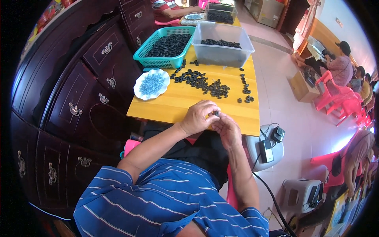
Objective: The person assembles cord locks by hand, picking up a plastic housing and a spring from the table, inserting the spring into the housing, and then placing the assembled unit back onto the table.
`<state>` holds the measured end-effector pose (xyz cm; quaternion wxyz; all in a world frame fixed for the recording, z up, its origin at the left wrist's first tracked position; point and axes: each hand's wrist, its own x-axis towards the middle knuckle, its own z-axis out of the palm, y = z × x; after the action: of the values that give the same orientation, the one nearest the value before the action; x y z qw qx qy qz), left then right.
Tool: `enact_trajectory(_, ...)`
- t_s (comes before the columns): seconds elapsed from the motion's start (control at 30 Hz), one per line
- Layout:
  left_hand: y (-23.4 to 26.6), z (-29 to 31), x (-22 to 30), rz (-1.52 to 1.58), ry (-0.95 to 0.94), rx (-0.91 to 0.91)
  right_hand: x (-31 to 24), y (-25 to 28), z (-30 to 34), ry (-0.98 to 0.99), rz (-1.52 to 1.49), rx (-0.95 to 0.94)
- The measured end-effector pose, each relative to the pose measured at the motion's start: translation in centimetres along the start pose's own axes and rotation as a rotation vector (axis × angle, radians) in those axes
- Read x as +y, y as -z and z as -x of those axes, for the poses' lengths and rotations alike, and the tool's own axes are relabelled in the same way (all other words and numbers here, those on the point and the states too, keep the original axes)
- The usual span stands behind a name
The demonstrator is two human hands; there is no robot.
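Observation:
Just above the table's near edge, my left hand [198, 117] pinches a small black ring-shaped part [216, 113] between thumb and fingers. My right hand [229, 131] meets it there, fingers curled and closed beside the part; whatever they grip is hidden. Ahead on the yellow wooden table [177, 106] lie loose black ring-shaped parts [193, 78], with a cluster of smaller dark pieces [217, 89] nearer my hands. More black rings [245, 87] form a loose line along the right edge. A scalloped white plate [138, 94] at the left holds many tiny clear bluish pieces [152, 83].
At the table's back stand a teal basket [160, 62] full of black parts and a clear plastic bin [221, 58]. Dark wooden drawers [94, 71] flank the left. A grey stool [252, 150] with devices and a cable [272, 193] are at right. People sit beyond.

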<state>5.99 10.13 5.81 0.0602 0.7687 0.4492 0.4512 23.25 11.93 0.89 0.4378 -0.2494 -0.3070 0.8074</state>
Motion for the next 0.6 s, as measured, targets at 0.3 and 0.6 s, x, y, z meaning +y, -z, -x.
enact_trajectory(0.3,0.03,-0.11,-0.32,-0.024,-0.004,-0.008,0.09,0.22,0.02,-0.009,0.001,0.015)
enact_trajectory(0.6,0.36,-0.35,-0.37,-0.03,0.02,-0.024,0.18,0.24,-0.17,-0.016,-0.003,-0.003)
